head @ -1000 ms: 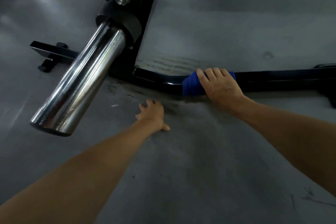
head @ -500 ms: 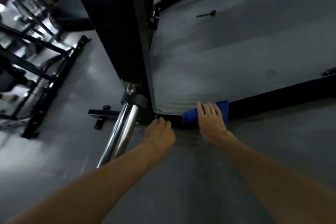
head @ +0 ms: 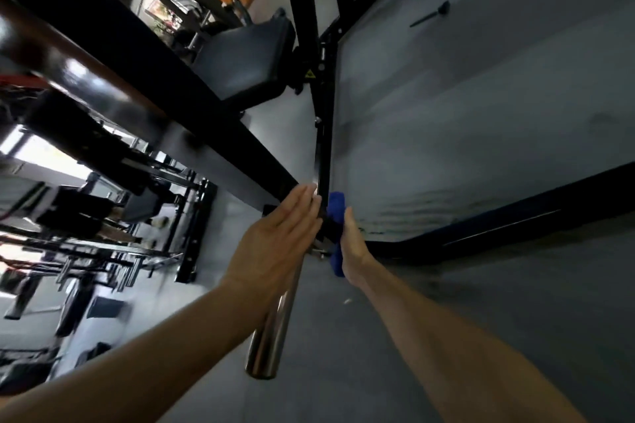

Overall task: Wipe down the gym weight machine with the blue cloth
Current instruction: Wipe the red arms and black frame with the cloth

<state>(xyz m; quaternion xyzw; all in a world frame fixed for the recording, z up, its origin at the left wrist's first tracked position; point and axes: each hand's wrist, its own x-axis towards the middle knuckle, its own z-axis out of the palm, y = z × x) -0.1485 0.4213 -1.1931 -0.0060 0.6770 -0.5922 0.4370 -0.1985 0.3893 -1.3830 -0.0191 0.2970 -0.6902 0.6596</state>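
Blue cloth point(head: 335, 213) sits bunched against the black upright post point(head: 324, 154), gripped by the right hand point(head: 352, 244), so the post's long axis runs away above it, while the left hand point(head: 275, 244) rests flat-fingered, holding nothing, alongside.

obstacles: black upright point(head: 324, 154), chrome sleeve point(head: 275, 330), sloping beam point(head: 192, 127) | free: grey floor point(head: 481, 96) to the right
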